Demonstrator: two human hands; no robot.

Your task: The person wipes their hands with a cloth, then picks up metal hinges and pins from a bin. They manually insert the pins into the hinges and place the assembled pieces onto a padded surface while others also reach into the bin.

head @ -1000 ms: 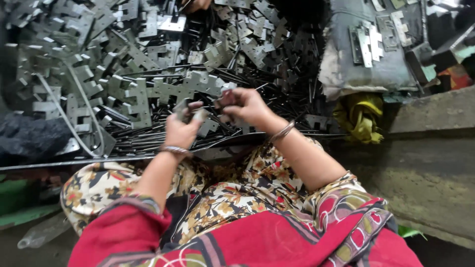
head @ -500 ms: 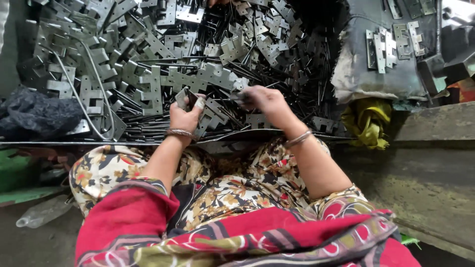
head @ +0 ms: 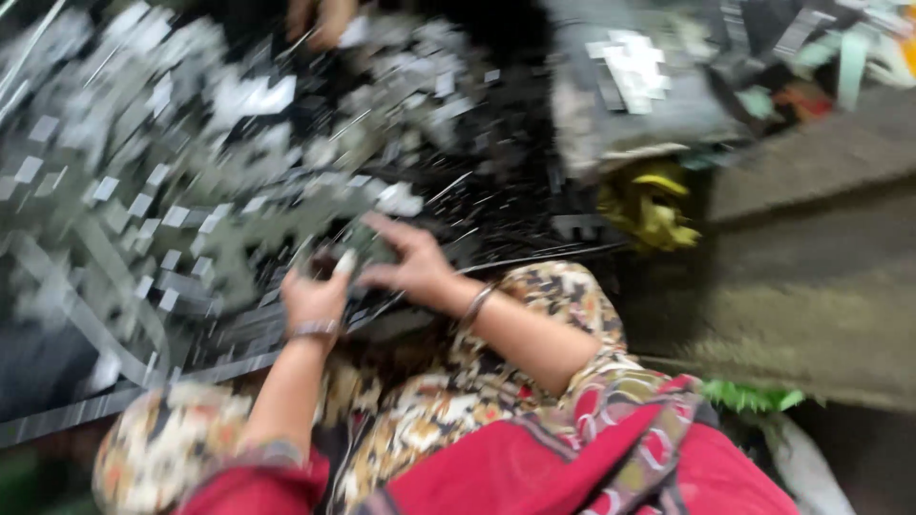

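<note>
The picture is blurred by motion. My left hand (head: 317,294) and my right hand (head: 408,262) meet in front of my lap, both gripping a flat grey notched metal piece (head: 367,248) between them. A bangle sits on each wrist. Just beyond the hands lies a large heap of similar stamped metal pieces (head: 162,191) mixed with thin metal strips. My patterned clothing and a red cloth (head: 534,458) fill the lower part of the view.
Another person's hand (head: 324,19) reaches into the heap at the top. At the upper right, a grey sack (head: 649,105) carries a few metal pieces. A yellow object (head: 654,205) lies below it, and a concrete ledge (head: 811,286) runs along the right.
The view has swung and blurred. My hands have drawn back from the heap toward my lap and now sit closer together on the metal piece.
</note>
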